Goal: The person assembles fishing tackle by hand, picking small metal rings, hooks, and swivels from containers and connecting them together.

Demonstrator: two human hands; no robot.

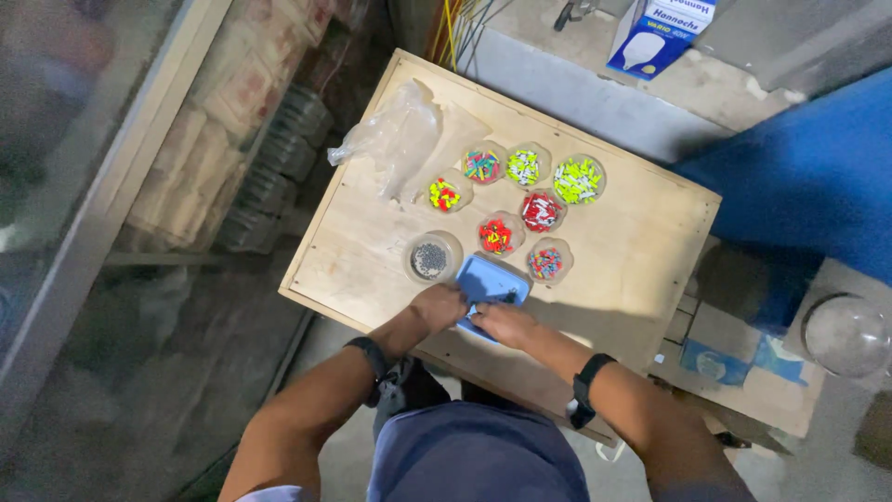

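A blue rectangular tray (492, 281) lies near the front edge of a wooden board (632, 251). My left hand (439, 305) rests at the tray's left corner, fingers curled. My right hand (502, 323) touches the tray's front edge; whether it grips the tray is hard to tell. Beyond the tray stand several small clear cups: one of dark grey beads (429, 258), one of red pieces (496, 235), one of mixed colours (545, 263), and others of red-white (540, 211), yellow-red (444, 194), multicolour (481, 165) and yellow-green (578, 179) pieces.
A crumpled clear plastic bag (395, 138) lies at the board's far left. A blue and white bulb box (658, 33) sits on the concrete ledge behind. A clear dome (847, 335) and blue fabric (808, 177) are at the right. Cardboard boxes (734, 353) sit under the board.
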